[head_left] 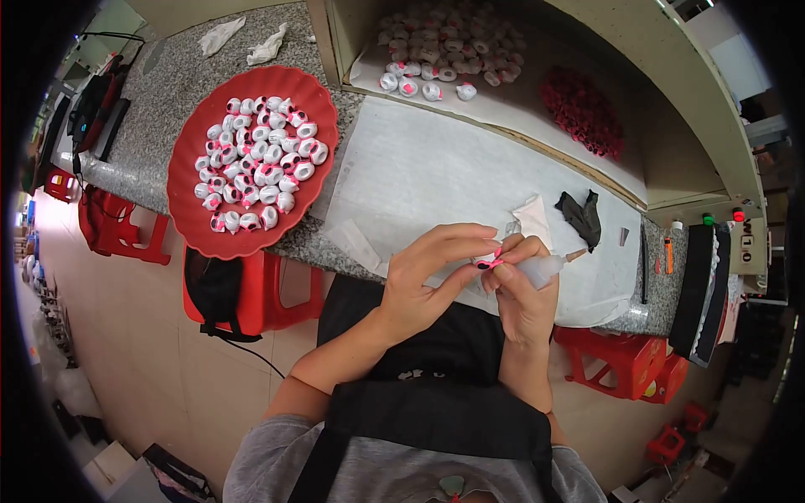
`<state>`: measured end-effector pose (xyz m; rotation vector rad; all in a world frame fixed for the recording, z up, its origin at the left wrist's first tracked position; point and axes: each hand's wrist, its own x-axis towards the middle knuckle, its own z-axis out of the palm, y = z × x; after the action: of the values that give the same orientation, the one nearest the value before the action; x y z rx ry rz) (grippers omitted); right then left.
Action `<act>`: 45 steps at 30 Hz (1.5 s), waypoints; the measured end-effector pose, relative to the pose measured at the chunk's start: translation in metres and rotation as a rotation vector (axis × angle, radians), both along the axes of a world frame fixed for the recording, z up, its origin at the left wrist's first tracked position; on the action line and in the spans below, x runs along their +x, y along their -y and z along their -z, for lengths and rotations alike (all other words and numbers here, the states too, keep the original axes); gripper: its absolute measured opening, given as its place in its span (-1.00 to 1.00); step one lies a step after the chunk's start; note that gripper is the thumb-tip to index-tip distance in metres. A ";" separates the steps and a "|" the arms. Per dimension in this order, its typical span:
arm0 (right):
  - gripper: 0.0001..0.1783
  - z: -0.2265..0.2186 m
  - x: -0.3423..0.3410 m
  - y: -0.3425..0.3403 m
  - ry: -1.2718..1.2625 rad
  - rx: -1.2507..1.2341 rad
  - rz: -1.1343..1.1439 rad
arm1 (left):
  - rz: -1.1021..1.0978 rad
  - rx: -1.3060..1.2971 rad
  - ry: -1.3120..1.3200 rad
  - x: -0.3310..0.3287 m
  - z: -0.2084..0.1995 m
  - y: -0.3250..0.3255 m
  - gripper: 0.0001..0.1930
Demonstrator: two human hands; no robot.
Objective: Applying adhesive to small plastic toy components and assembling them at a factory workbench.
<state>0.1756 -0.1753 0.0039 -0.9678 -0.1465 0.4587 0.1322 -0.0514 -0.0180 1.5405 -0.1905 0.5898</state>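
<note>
Above the front edge of the paper-covered worktop, my two hands meet at a small white piece with pink and black parts [488, 261]. My left hand [419, 281] pinches it from the left between thumb and fingers. From the other side the thumb and index finger of my right hand [524, 302] press on it. A translucent squeeze bottle [541, 269] with a thin brownish tip is also held in my right hand, its tip pointing right. The far side of the small piece is hidden by my fingers.
A red scalloped tray [186, 172] of similar white-and-pink pieces stands at the left. White pieces [453, 42] and a dark red heap [581, 111] lie on the shelf behind. A black crumpled scrap [580, 220] and an orange knife [668, 255] lie right. Red stools [608, 362] stand below.
</note>
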 end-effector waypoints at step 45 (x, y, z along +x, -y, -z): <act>-0.69 -0.003 -0.007 0.007 0.278 -0.232 -0.061 | 0.334 -0.530 -0.074 -0.005 0.006 0.003 -0.74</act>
<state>0.1690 -0.1825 0.0070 -1.2558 -0.3808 0.4013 0.1274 -0.0541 -0.0237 0.9860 -0.2100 0.2843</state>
